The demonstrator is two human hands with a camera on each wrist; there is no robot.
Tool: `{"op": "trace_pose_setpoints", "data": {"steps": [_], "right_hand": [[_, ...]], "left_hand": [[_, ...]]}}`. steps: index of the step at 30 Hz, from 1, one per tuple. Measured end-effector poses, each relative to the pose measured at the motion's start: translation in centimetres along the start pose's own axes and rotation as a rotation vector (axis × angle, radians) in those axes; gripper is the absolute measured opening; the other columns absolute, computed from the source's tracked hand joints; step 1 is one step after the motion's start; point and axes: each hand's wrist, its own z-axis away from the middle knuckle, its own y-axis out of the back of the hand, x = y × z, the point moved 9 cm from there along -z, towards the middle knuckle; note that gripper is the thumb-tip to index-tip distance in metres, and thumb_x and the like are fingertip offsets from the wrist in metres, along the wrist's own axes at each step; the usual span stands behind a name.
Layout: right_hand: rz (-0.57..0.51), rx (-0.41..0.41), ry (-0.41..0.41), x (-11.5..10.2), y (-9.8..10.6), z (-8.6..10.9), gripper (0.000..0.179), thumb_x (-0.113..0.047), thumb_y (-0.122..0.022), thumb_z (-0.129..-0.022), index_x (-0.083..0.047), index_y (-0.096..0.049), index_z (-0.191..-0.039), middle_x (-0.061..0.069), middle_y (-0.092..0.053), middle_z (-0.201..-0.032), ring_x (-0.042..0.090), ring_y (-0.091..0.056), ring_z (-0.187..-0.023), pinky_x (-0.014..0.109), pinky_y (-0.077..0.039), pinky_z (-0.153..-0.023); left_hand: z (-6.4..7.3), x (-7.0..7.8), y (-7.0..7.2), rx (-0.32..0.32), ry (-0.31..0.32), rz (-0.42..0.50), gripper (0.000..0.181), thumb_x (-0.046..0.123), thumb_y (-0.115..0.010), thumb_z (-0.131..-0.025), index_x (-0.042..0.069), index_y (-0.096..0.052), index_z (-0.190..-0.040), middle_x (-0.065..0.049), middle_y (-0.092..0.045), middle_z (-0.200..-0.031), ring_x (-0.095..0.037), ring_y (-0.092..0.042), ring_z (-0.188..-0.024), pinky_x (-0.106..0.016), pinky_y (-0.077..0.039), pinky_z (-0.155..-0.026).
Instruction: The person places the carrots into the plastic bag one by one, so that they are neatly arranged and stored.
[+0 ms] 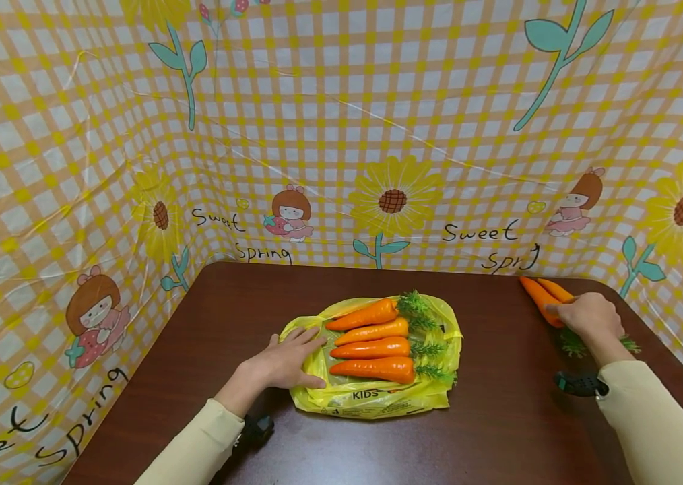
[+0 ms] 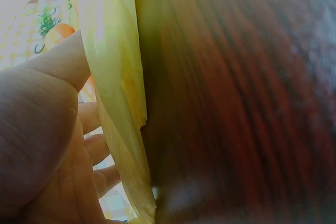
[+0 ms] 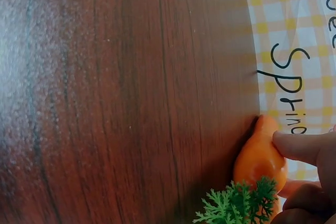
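Observation:
Several orange carrots [image 1: 374,348] with green leafy tops lie side by side on a yellow plastic bag [image 1: 372,406], tips toward the left. My left hand [image 1: 283,360] rests on the bag's left edge with fingers spread; in the left wrist view, yellow plastic [image 2: 118,98] hangs beside the thumb and fingers. At the table's far right corner, my right hand [image 1: 590,320] pinches a carrot [image 1: 537,296] near its leafy end. A second carrot [image 1: 555,289] lies right beside it, partly covered by the hand. The right wrist view shows the thumb against the pinched carrot [image 3: 260,163].
The dark brown wooden table [image 1: 499,417] stands against a checked cloth [image 1: 317,135] with sunflowers and lettering, which hangs at the back and both sides. Dark straps with small devices sit at both wrists, such as the right wrist device [image 1: 580,384].

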Motion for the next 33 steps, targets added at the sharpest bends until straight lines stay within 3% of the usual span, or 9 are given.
{"op": "trace_pose_setpoints", "data": {"steps": [3, 6, 24, 33], "right_hand": [[0.01, -0.015, -0.014, 0.03, -0.26, -0.13, 0.065, -0.057, -0.068, -0.087, 0.007, -0.063, -0.091, 0.019, -0.053, -0.078, 0.034, -0.054, -0.069, 0.043, -0.046, -0.058], [0.028, -0.028, -0.027, 0.06, -0.49, -0.32, 0.063, -0.059, -0.069, -0.086, 0.002, -0.057, -0.082, 0.015, -0.049, -0.075, 0.032, -0.052, -0.068, 0.042, -0.044, -0.059], [0.059, -0.017, 0.005, -0.59, -0.48, -0.38, 0.069, -0.058, -0.073, -0.081, 0.008, -0.056, -0.091, 0.018, -0.053, -0.076, 0.032, -0.054, -0.068, 0.044, -0.046, -0.06], [0.058, -0.008, 0.024, -0.87, -0.39, -0.21, 0.063, -0.059, -0.073, -0.081, 0.001, -0.056, -0.08, 0.011, -0.05, -0.07, 0.029, -0.052, -0.064, 0.041, -0.045, -0.056]], "left_hand": [[-0.08, -0.01, -0.03, 0.001, 0.001, -0.01, 0.087, 0.059, -0.069, -0.089, 0.024, -0.033, -0.159, -0.003, -0.018, -0.169, -0.032, -0.017, -0.155, -0.073, -0.016, -0.114], [-0.11, -0.02, -0.07, -0.002, 0.004, -0.013, 0.087, 0.06, -0.069, -0.088, 0.024, -0.033, -0.159, -0.002, -0.017, -0.169, -0.032, -0.017, -0.155, -0.073, -0.016, -0.114], [-0.05, 0.11, 0.08, -0.012, 0.008, -0.01, 0.087, 0.06, -0.068, -0.089, 0.025, -0.032, -0.16, -0.002, -0.017, -0.17, -0.031, -0.015, -0.156, -0.072, -0.015, -0.115], [0.11, 0.21, 0.16, -0.009, 0.006, -0.007, 0.087, 0.059, -0.069, -0.089, 0.024, -0.032, -0.16, -0.003, -0.017, -0.169, -0.032, -0.016, -0.156, -0.073, -0.015, -0.115]]}}
